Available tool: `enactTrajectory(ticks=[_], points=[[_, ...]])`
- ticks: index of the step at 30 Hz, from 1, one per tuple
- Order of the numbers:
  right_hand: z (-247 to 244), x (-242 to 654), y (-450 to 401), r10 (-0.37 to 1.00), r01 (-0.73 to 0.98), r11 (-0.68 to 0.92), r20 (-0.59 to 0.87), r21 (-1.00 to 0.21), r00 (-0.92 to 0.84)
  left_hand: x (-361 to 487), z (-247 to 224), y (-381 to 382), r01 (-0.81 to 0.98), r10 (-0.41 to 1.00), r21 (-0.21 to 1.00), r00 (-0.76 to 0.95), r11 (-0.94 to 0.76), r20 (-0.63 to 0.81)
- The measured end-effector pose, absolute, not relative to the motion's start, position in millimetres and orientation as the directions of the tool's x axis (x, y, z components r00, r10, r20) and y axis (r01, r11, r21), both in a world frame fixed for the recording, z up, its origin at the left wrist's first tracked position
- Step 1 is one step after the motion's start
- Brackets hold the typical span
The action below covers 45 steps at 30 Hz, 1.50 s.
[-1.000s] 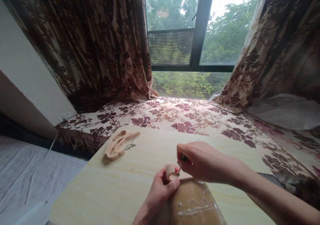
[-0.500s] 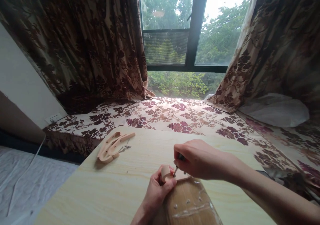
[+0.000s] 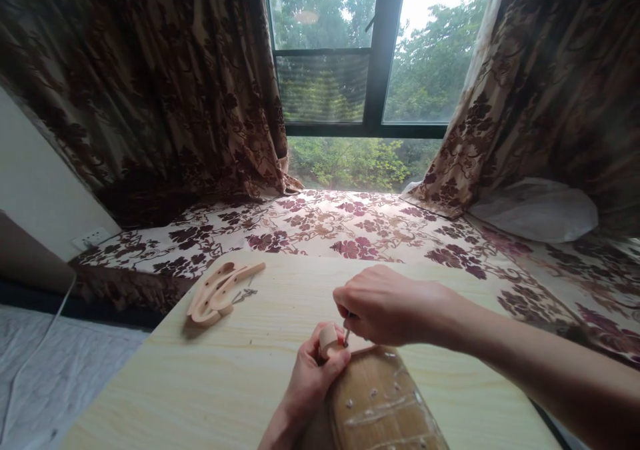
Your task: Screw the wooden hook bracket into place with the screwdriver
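My left hand (image 3: pixel 311 373) is closed around a pale wooden piece (image 3: pixel 329 341) with a rounded end, pressing it at the far end of a brown wooden board (image 3: pixel 377 403). The board's surface has shiny clear film and several small marks. My right hand (image 3: pixel 375 307) is wrapped round a screwdriver, its handle mostly hidden in the fist. The screwdriver's metal shaft (image 3: pixel 347 333) points down to a dark spot on the pale wood, beside my left fingertips. Whether a screw sits under the tip is too small to tell.
On the light wood-grain table (image 3: pixel 200 383), several curved pale wooden pieces (image 3: pixel 220 297) with holes lie at the far left. Several loose screws (image 3: pixel 244 295) lie beside them. Beyond the table are a floral-covered window seat (image 3: pixel 310 227), curtains (image 3: pixel 200 90) and a window.
My right hand has turned slightly over the screwdriver, and the dark handle shows less. My left hand keeps its hold on the wooden piece. The whole view has shifted a little.
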State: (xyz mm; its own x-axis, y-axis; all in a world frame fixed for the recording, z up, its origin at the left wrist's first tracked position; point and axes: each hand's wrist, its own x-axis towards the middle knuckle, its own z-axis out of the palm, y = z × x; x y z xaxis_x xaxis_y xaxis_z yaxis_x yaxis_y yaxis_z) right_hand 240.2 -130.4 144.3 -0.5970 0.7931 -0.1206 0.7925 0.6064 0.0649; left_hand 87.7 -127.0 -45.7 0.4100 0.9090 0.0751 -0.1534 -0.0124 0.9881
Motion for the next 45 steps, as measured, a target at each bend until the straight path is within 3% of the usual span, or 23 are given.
enactTrajectory(ticks=[9, 19, 32, 45], points=[[156.7, 240.0, -131.6, 0.744, 0.749, 0.661, -0.177, 0.054, -0.644, 87.9, -41.1, -127.5, -0.147, 0.902, 0.989, 0.43, 0.017, 0.048], [147.1, 238.6, -131.8, 0.769, 0.769, 0.636, -0.128, 0.062, -0.626, 85.8, -43.5, -124.8, -0.136, 0.892, 0.989, 0.453, 0.051, 0.016], [146.1, 238.0, -138.4, 0.786, 0.783, 0.617, -0.107, 0.077, -0.609, 87.7, -55.3, -126.4, -0.13, 0.93, 0.986, 0.363, 0.104, -0.05], [157.7, 235.5, -144.9, 0.784, 0.788, 0.614, -0.155, 0.054, -0.601, 88.3, -54.7, -122.2, -0.153, 0.924, 0.986, 0.382, 0.069, -0.006]])
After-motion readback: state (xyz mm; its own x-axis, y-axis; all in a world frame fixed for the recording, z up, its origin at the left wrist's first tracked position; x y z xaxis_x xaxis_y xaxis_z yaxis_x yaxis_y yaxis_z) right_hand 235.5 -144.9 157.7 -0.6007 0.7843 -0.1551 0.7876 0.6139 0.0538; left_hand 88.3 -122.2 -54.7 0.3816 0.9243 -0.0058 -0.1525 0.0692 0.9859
